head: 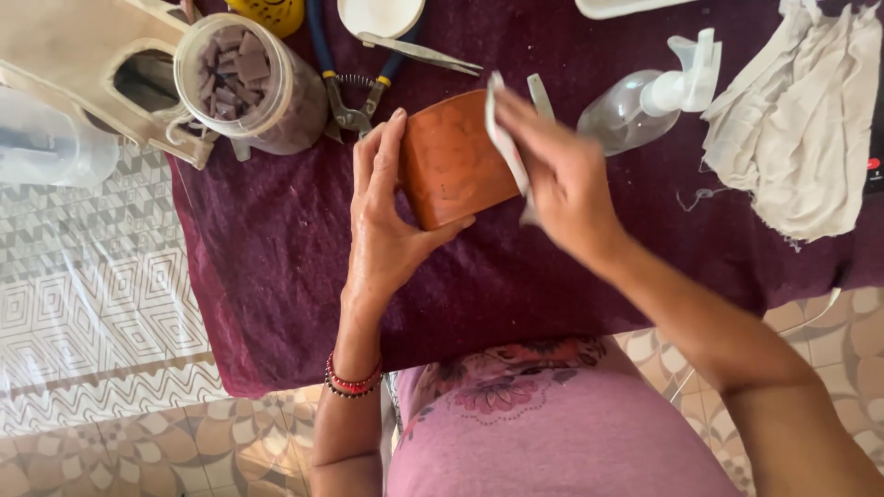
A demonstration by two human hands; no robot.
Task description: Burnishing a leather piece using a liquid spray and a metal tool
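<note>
My left hand (pixel 387 216) grips an orange-brown clay pot (pixel 451 161), its surface marked with a faint tile pattern, over the dark purple cloth (pixel 304 239). My right hand (pixel 562 175) holds a thin white strip or scraper (pixel 505 138) pressed edge-on against the pot's right side. The right hand is blurred with motion. Part of the pot is hidden behind both hands.
Behind the pot lie blue-handled nippers (pixel 354 97) and metal tweezers (pixel 419 52). A clear jar of brownish tile pieces (pixel 249 78) stands at back left. A clear spray bottle (pixel 645 97) and a white rag (pixel 796 120) lie at right. Patterned floor tiles (pixel 92 304) show at left.
</note>
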